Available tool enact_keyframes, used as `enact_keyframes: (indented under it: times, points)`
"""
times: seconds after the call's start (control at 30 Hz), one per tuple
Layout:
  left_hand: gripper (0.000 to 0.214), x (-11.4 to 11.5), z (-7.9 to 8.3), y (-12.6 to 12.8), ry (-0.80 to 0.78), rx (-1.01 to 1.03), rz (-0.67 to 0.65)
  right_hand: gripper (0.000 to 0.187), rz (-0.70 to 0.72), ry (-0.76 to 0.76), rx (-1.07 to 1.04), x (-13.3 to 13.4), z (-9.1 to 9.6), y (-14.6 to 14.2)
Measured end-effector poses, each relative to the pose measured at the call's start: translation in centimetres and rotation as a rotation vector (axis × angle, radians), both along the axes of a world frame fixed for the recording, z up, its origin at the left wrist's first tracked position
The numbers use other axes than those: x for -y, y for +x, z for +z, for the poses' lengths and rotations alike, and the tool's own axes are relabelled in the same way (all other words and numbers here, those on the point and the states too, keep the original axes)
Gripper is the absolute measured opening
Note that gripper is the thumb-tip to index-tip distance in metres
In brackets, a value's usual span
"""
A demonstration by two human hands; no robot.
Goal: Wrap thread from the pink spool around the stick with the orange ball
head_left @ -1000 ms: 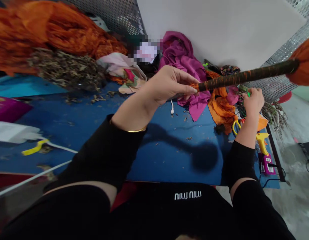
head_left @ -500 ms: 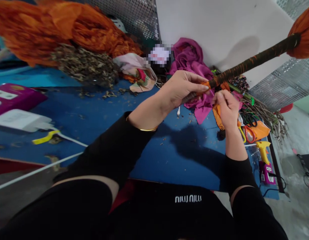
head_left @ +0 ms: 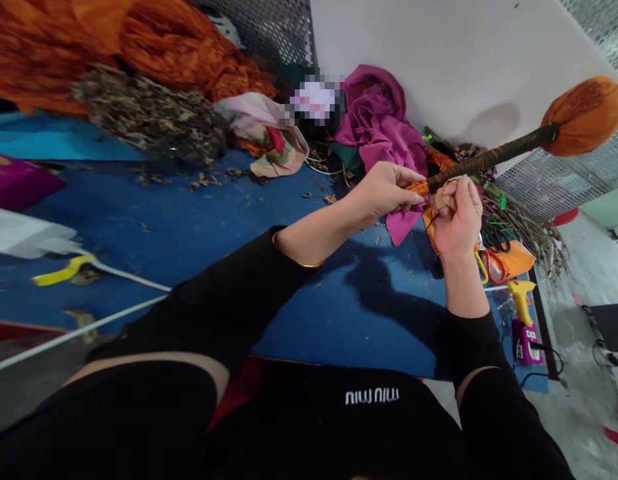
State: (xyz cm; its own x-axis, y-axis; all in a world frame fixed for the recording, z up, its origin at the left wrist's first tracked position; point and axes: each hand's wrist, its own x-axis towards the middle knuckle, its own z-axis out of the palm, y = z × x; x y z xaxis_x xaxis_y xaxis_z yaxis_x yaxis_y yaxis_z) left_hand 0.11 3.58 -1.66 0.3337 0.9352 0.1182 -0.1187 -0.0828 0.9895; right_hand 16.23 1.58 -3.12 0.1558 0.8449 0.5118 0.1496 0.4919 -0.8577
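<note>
A long dark stick (head_left: 499, 156), bound with orange thread, slants up to the right. At its far end is a round bulb of orange cloth (head_left: 586, 115). My left hand (head_left: 389, 190) is closed around the stick's near end, thumb and fingers pinching an orange-wrapped part (head_left: 417, 187). Just right of it, under the stick, my right hand (head_left: 457, 217) has its fingers curled together; a small pale brownish bit shows at the fingertips, too unclear to name. Magenta cloth (head_left: 376, 127) lies on the table behind my hands.
The blue table (head_left: 309, 320) bears a heap of dried leaves (head_left: 149, 117), orange cloth (head_left: 189, 47) and patterned cloth (head_left: 261, 127). Scissors with red handles (head_left: 495, 265), a yellow glue gun (head_left: 521, 300) and twigs (head_left: 543, 233) lie at right. A white cable (head_left: 89, 330) crosses at left.
The stick's orange bulb end has swung lower and the whole bulb is now in view. My right hand has turned, its curled fingers now close under the stick. The view has shifted slightly.
</note>
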Motion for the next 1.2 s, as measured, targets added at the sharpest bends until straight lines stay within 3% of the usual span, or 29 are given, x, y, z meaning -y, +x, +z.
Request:
enact_keyframes:
  times: [0.23,0.4,0.57,0.67,0.77,0.83,0.9,1.03,1.13,1.2]
  points:
    - [0.018,1.1,-0.5,1.6,0.076,0.047,0.103,0.054,-0.062,-0.086,-0.129,0.4,0.0,0.1]
    - [0.027,1.2,-0.7,1.7,0.181,-0.034,0.195,0.057,-0.016,-0.13,-0.335,-0.8,-0.5,1.0]
    - [0.037,1.2,-1.7,2.0,0.286,-0.166,0.243,0.058,-0.006,-0.233,-0.192,-1.9,-1.4,1.7]
    - [0.041,1.1,-2.1,2.1,0.324,-0.187,0.213,0.052,-0.057,-0.202,-0.18,-1.9,-1.6,1.5]
    - [0.039,0.7,-1.7,1.6,0.274,-0.149,0.075,0.045,-0.102,-0.133,-0.261,-1.5,-1.0,0.9]
    - [0.025,0.3,-1.1,1.0,0.176,-0.094,0.007,0.04,-0.122,-0.101,-0.332,-1.1,-0.4,0.5]
    - [0.028,-0.2,-0.5,0.2,0.078,-0.021,0.041,0.036,-0.133,-0.082,-0.37,-0.9,0.2,0.3]
    - [0.042,-1.1,0.3,-1.1,0.008,0.146,0.238,0.035,-0.145,-0.048,-0.352,-0.9,0.6,0.5]
    - [0.052,-1.6,0.3,-1.4,0.002,0.215,0.222,0.038,-0.165,-0.03,-0.299,-1.1,0.6,0.8]
    - [0.047,-1.8,-0.1,-1.3,0.045,0.217,0.219,0.038,-0.18,-0.025,-0.281,-1.0,0.7,0.9]
